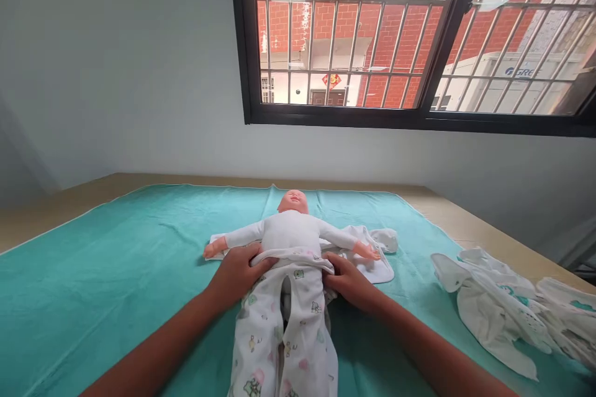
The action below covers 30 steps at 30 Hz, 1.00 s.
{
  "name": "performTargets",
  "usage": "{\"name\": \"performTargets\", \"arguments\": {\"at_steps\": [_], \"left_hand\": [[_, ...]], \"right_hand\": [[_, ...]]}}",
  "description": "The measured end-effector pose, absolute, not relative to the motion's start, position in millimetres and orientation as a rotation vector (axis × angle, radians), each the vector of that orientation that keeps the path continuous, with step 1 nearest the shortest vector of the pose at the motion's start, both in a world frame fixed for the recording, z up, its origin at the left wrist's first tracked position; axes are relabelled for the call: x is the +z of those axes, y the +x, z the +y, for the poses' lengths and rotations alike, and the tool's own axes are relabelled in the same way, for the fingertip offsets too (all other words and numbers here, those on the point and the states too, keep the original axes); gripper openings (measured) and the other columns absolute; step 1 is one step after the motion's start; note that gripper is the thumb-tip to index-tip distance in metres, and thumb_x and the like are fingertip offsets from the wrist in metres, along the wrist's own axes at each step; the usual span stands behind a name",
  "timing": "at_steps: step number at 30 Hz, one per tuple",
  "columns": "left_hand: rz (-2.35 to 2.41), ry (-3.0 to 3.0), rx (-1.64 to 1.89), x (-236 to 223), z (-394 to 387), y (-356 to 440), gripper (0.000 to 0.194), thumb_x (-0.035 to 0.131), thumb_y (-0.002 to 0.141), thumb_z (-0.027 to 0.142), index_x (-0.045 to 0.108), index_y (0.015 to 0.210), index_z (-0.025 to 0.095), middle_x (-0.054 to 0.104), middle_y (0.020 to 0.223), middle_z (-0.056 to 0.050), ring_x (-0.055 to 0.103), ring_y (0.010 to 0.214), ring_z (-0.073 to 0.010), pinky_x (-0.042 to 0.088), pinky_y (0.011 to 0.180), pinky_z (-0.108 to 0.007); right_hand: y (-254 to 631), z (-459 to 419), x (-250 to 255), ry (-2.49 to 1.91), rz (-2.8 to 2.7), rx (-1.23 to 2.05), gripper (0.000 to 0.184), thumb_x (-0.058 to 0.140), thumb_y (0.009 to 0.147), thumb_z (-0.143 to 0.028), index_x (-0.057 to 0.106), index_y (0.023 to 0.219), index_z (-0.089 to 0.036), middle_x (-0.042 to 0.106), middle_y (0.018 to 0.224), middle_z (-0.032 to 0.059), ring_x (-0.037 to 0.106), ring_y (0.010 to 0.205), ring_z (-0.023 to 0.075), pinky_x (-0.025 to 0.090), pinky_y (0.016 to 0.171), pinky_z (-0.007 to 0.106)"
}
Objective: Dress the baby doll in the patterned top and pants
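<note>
A baby doll (291,231) lies on its back with its arms spread and its head toward the wall. Its upper body is plain white. White baby pants (305,316) printed with small animals cover its lower body and legs. At the left side of the waistband, my left hand (239,274) grips the cloth, thumb on top. My right hand (347,279) holds the waistband at the opposite side, its fingers partly hidden beneath the fabric. A white garment (372,267) lies spread under the doll's arms and shows mostly at the right.
A turquoise cloth (116,273) covers most of the wooden table (447,205). Several white baby clothes (498,304) lie crumpled at the right. Behind the table stand a grey wall (139,74) and a barred window with a dark frame (335,116).
</note>
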<state>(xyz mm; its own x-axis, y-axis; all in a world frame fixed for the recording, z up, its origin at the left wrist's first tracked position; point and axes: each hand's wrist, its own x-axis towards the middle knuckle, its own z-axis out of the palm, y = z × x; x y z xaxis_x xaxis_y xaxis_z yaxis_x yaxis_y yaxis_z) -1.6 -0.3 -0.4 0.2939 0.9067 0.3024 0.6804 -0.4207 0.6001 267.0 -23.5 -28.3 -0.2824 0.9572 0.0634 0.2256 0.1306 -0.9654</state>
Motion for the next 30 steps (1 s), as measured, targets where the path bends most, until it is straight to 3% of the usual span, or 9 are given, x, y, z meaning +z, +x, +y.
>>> {"name": "performTargets", "arguments": {"at_steps": [5,9,11,15,19,23,26,30], "left_hand": [[1.218,2.167,0.814,-8.6,-11.8,-15.3,0.038,0.053,0.086,0.056,0.056,0.084,0.019,0.061,0.079,0.001,0.053,0.073,-0.0166,0.038,0.066,-0.027],[0.97,2.047,0.737,-14.9,-22.0,-31.7,0.051,0.068,0.074,0.056,0.05,0.106,0.021,0.058,0.104,-0.002,0.053,0.092,-0.02,0.044,0.077,-0.027],[0.98,2.025,0.697,-14.1,-23.5,-35.7,0.055,0.075,0.067,0.052,0.049,0.105,0.022,0.057,0.105,-0.002,0.052,0.093,-0.02,0.045,0.077,-0.027],[1.068,2.091,0.704,-8.5,-26.1,-31.8,0.037,0.075,0.069,0.042,0.048,0.079,0.019,0.054,0.088,0.002,0.049,0.077,-0.0151,0.04,0.067,-0.024],[1.069,2.201,0.744,-3.6,-35.9,-23.9,0.022,0.063,0.077,0.029,0.047,0.066,0.018,0.052,0.073,0.003,0.046,0.068,-0.0129,0.034,0.061,-0.023],[1.161,1.97,0.705,4.2,-43.1,-20.2,0.012,0.058,0.077,0.025,0.053,0.069,0.017,0.053,0.066,0.004,0.046,0.064,-0.0124,0.033,0.057,-0.022],[1.124,1.795,0.65,9.0,-41.8,-21.6,0.017,0.06,0.079,0.032,0.06,0.079,0.015,0.058,0.073,0.003,0.05,0.07,-0.0134,0.036,0.06,-0.022],[1.1,1.999,0.6,7.5,-38.2,-26.9,0.019,0.061,0.079,0.031,0.061,0.07,0.014,0.054,0.063,0.005,0.045,0.063,-0.0111,0.031,0.056,-0.021]], "right_hand": [[282.0,-34.6,-13.0,-1.09,-1.804,1.335,0.036,0.068,0.078,-0.04,0.058,0.104,-0.018,0.06,0.096,0.0025,0.055,0.088,0.0197,0.045,0.076,0.03],[274.9,-55.3,-7.9,-1.094,-1.842,1.323,0.065,0.082,0.063,-0.036,0.051,0.118,-0.021,0.059,0.113,0.0037,0.053,0.105,0.0245,0.044,0.09,0.034],[267.0,-63.8,-11.3,-1.191,-1.831,1.214,0.059,0.082,0.061,-0.03,0.052,0.111,-0.021,0.06,0.107,0.0021,0.053,0.101,0.023,0.044,0.085,0.031],[255.2,-74.1,-21.6,-1.31,-1.996,0.79,0.017,0.065,0.069,-0.018,0.049,0.076,-0.02,0.057,0.083,0.0002,0.05,0.077,0.0164,0.037,0.067,0.026],[251.4,-80.6,-25.2,-1.193,-2.279,0.518,0.025,0.051,0.061,-0.007,0.03,0.062,-0.02,0.045,0.064,-0.0033,0.037,0.062,0.0112,0.023,0.058,0.026],[245.3,-84.8,-20.6,-1.251,-2.072,0.764,0.019,0.048,0.06,-0.009,0.032,0.06,-0.02,0.037,0.059,-0.0054,0.033,0.059,0.0095,0.022,0.055,0.024],[240.7,-85.9,-13.4,-1.216,-1.824,1.116,0.006,0.046,0.066,-0.012,0.047,0.067,-0.018,0.042,0.064,-0.0043,0.036,0.064,0.0104,0.029,0.057,0.022],[241.4,-85.2,-7.8,-1.113,-1.809,1.26,0.015,0.047,0.069,-0.011,0.058,0.079,-0.016,0.052,0.073,-0.0029,0.043,0.071,0.012,0.035,0.063,0.022]]}}
